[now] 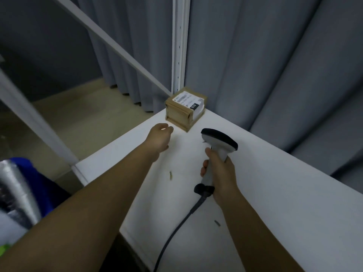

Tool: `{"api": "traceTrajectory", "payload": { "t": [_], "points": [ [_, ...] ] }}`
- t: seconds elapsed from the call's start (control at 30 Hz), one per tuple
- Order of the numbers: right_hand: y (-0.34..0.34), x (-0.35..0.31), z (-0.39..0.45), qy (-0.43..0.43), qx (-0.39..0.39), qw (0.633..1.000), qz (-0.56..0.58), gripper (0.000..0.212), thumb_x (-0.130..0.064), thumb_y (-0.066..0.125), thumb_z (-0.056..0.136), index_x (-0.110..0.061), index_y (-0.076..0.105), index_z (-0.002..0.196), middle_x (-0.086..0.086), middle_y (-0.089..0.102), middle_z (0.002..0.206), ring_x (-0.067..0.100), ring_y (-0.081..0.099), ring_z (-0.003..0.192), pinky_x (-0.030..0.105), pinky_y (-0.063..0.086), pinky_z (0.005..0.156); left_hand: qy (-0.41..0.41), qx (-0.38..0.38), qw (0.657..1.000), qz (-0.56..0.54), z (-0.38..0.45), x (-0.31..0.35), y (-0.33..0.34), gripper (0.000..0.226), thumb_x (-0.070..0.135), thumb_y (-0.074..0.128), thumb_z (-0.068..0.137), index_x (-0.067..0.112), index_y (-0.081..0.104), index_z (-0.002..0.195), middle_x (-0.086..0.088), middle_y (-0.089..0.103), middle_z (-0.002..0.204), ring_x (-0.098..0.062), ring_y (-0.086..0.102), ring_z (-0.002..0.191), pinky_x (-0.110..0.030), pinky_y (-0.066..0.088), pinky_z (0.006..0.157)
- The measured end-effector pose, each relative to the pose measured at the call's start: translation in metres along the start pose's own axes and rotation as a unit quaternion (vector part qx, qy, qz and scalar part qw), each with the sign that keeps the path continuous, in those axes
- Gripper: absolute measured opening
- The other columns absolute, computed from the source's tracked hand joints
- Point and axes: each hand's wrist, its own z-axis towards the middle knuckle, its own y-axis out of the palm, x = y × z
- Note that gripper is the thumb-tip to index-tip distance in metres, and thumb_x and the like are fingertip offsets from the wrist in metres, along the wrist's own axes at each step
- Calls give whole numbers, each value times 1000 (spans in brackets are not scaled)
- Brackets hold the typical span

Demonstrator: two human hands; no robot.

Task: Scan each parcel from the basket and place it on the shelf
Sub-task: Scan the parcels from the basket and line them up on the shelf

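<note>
A small brown cardboard parcel (185, 110) with a white label on top stands at the far corner of the white shelf (275, 193), beside the upright post. My left hand (160, 139) hovers just short of the parcel with fingers loosely curled, holding nothing. My right hand (219, 173) grips the handle of a grey barcode scanner (218, 146), whose dark head points toward the parcel. The scanner's cable (176, 228) trails down off the shelf's front edge.
A white perforated post (179, 46) rises at the shelf's far corner, with a diagonal brace (117, 46) running up left. Grey curtains (275, 65) hang behind. At lower left lie a silver padded packet (15, 193) and something blue (37, 179).
</note>
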Motion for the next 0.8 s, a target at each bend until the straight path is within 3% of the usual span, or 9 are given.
{"api": "traceTrajectory", "payload": {
  "t": [0.1, 0.27, 0.4, 0.5, 0.63, 0.73, 0.8],
  "points": [
    [1, 2, -34, -6, -10, 999, -35, 10, -19, 67, 89, -16, 59, 91, 2, 52, 64, 12, 49, 51, 26, 46, 54, 23, -13, 999, 23, -48, -6, -25, 31, 15, 56, 94, 15, 56, 126, -8, 62, 119, -23, 62, 106, -36, 49, 92],
    [15, 10, -120, -8, -43, 994, -101, 10, -21, 66, 89, -16, 58, 93, 2, 54, 66, 14, 52, 56, 28, 46, 58, 57, -13, 998, 24, -149, -16, -80, 27, 12, 61, 91, 13, 55, 118, -8, 69, 97, -19, 67, 77, -31, 54, 79],
    [37, 11, -197, 4, -107, 986, -130, 15, -21, 62, 92, -14, 57, 104, 3, 53, 69, 15, 53, 59, 28, 46, 58, 77, 52, 994, 55, -227, -35, -134, 26, 6, 60, 88, 8, 58, 114, -4, 61, 76, -13, 58, 65, -19, 46, 57],
    [56, 6, -250, -7, -166, 974, -154, 15, -19, 58, 94, -12, 55, 107, 5, 52, 70, 16, 52, 57, 28, 46, 56, 83, 117, 987, 78, -274, -49, -181, 23, 2, 58, 88, 4, 60, 111, -5, 57, 77, -12, 50, 60, -13, 40, 48],
    [74, 3, -301, -20, -205, 958, -202, 9, -17, 56, 94, -10, 53, 99, 6, 51, 68, 18, 54, 57, 29, 48, 57, 46, 140, 982, 121, -318, -71, -234, 27, 10, 69, 84, 9, 58, 109, -6, 57, 92, -18, 56, 73, -25, 45, 61],
    [76, 10, -326, -11, -210, 951, -228, 8, -17, 57, 93, -11, 52, 91, 7, 51, 66, 19, 55, 54, 28, 49, 56, 34, 189, 970, 147, -337, -91, -262, 50, 34, 73, 66, 19, 58, 111, -14, 59, 118, -33, 61, 100, -41, 54, 83],
    [71, 20, -330, -29, -198, 945, -259, 9, -17, 58, 92, -9, 54, 89, 6, 52, 63, 18, 53, 52, 28, 48, 54, 27, 201, 953, 225, -342, -100, -272, 67, 40, 70, 65, 17, 53, 126, -16, 52, 131, -34, 52, 117, -39, 46, 96]
  ]
}}
